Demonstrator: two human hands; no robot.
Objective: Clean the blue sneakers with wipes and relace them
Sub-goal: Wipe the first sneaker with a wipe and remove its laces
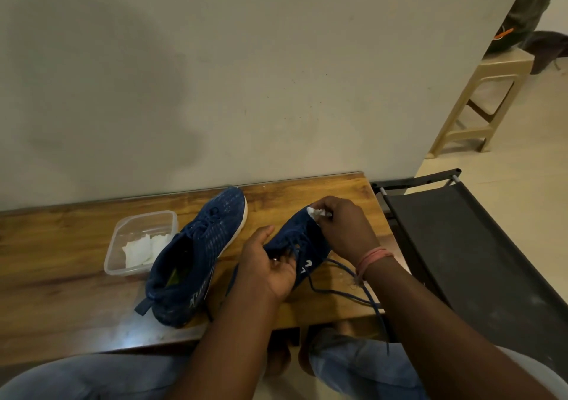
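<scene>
Wooden table (76, 276): brown plank top set against a pale wall; carries the container and one sneaker.
Plastic container (114, 245): clear, rectangular, lidless, at the left of the table; its right side is just beside the resting sneaker.
Container contents: folded white wipes (144, 250), lying flat on the bottom, toward the right half.
Resting sneaker (199, 255): blue knit upper, white sole edge, upright on the table, toe toward the wall, heel toward the person; laces in place.
Held sneaker (299, 236): blue, lifted above the table's right part, toe pointing away from the person.
Left hand (270, 264): grips the held sneaker at its collar end, fingers curled round the upper.
Right hand (344, 230): fingers pinch a crumpled white wipe (315, 212) against the toe area of the held sneaker.
Loose lace (341, 292): dark blue, trails from the held sneaker across the table's right edge.
Black fabric frame (467, 255): stands directly right of the table.
Beige stool (479, 107): on the floor, well apart, upper right.
</scene>
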